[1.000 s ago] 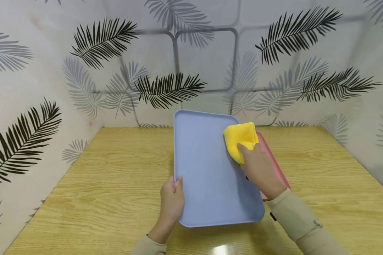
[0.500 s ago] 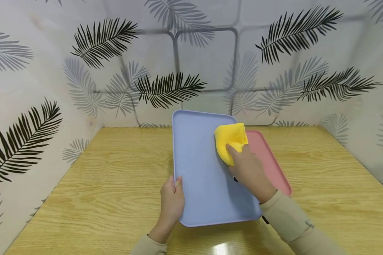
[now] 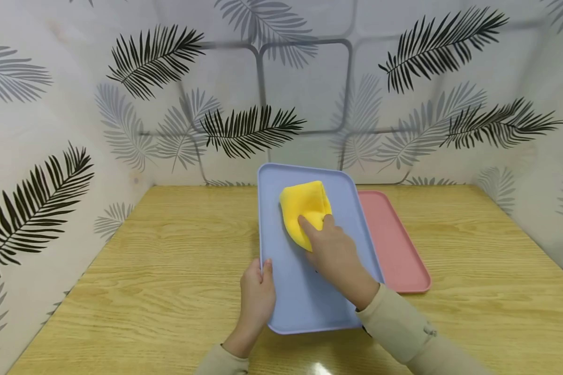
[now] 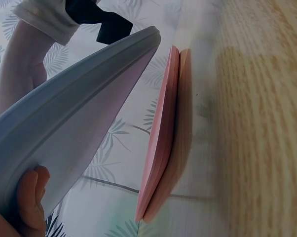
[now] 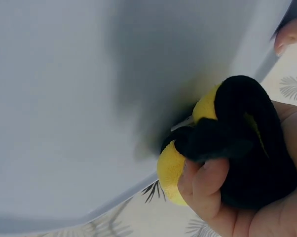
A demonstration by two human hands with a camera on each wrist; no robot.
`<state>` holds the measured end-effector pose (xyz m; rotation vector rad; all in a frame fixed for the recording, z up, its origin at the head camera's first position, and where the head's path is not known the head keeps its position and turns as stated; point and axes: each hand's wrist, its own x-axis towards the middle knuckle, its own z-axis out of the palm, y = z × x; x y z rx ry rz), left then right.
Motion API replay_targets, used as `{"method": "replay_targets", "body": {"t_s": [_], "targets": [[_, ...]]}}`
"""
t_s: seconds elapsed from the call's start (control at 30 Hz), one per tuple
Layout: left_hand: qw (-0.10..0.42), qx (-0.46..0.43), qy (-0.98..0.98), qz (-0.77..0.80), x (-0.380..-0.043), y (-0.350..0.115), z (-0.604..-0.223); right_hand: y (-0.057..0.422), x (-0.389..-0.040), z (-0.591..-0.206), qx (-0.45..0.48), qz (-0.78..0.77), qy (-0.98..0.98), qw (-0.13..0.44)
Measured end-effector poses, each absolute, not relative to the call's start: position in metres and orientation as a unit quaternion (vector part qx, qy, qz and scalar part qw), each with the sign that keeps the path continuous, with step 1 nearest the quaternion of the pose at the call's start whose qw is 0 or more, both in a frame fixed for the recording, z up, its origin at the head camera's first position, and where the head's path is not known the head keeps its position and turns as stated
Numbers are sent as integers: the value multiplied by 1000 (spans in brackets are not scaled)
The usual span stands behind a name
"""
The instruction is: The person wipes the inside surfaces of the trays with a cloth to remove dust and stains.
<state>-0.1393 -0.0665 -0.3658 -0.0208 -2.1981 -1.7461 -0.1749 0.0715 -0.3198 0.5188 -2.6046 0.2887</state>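
A light blue rectangular tray [image 3: 288,294] is held up at a tilt over the table. My left hand [image 3: 258,294] grips its left rim, thumb along the edge; in the left wrist view, fingers [image 4: 30,190] curl against the tray's underside. On the tray's upper face lies a folded yellow cloth [image 3: 300,203], bunched in my right hand [image 3: 335,255]. The right wrist view brings out a black part of this cloth [image 5: 257,163], pinched between the thumb and fingers. My right palm is mostly hidden in the head view.
A pink tray [image 3: 396,250] rests on the wooden table [image 3: 169,260], partly covered by the blue one. Behind the table rises a wall [image 3: 305,88] with a leaf pattern. A black strap [image 4: 114,27] hangs by the right sleeve.
My right hand has slid the yellow cloth leftward across the tray, from its right edge to near its middle. More of the pink tray now shows. The left hand keeps its grip.
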Motion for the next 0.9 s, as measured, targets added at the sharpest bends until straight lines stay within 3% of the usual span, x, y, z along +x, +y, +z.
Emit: {"method": "replay_targets", "body": {"t_s": [0.3,0.9], "targets": [[149,-9,-774,-615,-140,-62,-366,57,-165,-320,245,114,-926,264],[159,-16,-780,-605,-142,-62,-365,68,-164,-322,237,110,-927,269]]}}
